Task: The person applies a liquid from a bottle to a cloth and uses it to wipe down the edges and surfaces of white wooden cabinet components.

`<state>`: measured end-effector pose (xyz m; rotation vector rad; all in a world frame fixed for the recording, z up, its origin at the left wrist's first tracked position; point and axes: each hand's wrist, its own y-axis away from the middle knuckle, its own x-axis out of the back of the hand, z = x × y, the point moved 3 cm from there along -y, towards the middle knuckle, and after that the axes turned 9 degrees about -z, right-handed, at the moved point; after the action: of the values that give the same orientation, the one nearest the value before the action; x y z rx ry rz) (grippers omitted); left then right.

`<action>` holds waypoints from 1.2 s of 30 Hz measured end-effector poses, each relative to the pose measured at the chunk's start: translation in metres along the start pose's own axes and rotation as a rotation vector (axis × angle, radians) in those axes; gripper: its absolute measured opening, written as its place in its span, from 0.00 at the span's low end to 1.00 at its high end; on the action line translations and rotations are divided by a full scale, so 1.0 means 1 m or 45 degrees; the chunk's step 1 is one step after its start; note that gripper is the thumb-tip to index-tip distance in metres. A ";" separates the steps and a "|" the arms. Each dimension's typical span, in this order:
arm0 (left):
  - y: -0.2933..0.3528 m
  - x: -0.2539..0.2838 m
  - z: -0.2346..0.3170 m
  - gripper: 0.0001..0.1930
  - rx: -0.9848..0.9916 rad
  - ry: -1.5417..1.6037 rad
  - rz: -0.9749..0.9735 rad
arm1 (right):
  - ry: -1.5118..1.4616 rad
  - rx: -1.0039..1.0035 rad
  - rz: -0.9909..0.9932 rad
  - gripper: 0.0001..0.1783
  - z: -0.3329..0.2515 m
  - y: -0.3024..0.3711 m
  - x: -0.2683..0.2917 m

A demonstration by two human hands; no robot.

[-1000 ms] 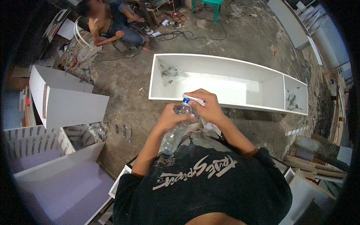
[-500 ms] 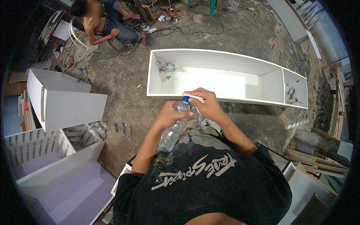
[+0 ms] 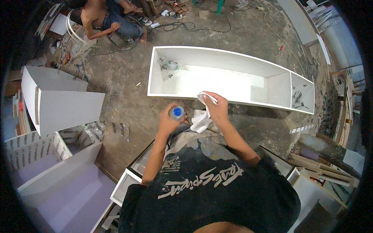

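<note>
My left hand [image 3: 166, 121] is wrapped round a clear plastic bottle [image 3: 172, 113] with a blue cap [image 3: 177, 112]. The bottle stands upright with its cap toward me, so most of its body is hidden. In my right hand [image 3: 218, 112] a white cloth [image 3: 200, 122] is pinched between thumb and fingers, its loose end hanging toward my lap. Just beyond both hands lies a long white open cabinet [image 3: 202, 98], split by a divider. Small clear plastic bags [image 3: 169, 64] lie in its left end, and small dark metal parts [image 3: 298, 100] lie in the right compartment.
White panels [image 3: 72, 106] stand at the left, above an open box with a lilac inside [image 3: 77, 198]. A person [image 3: 103, 25] sits at the far left near a black cable [image 3: 186, 27]. Wood strips [image 3: 322, 167] are stacked at the right. The floor is rough concrete [image 3: 124, 81].
My hands have moved apart. The bottle has swung from lying slanted against my shirt to upright, cap facing me. The cloth has come away from the cap with my right hand.
</note>
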<state>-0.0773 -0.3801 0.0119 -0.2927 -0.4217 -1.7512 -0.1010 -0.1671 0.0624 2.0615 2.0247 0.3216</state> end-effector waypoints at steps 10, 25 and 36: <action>0.078 -0.089 -0.273 0.30 0.772 0.015 0.744 | 0.923 0.284 0.076 0.10 0.128 -0.032 0.048; 0.066 -0.189 -0.519 0.35 0.940 0.378 1.231 | 1.144 -0.054 -0.574 0.15 0.274 -0.146 0.064; 0.081 -0.201 -0.531 0.27 0.719 0.235 1.153 | 1.367 -0.321 -0.608 0.13 0.266 -0.162 0.104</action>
<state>0.0619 -0.4474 -0.5409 0.0901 -0.5216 -0.7213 -0.1691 -0.0642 -0.2416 1.2357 2.6869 1.7420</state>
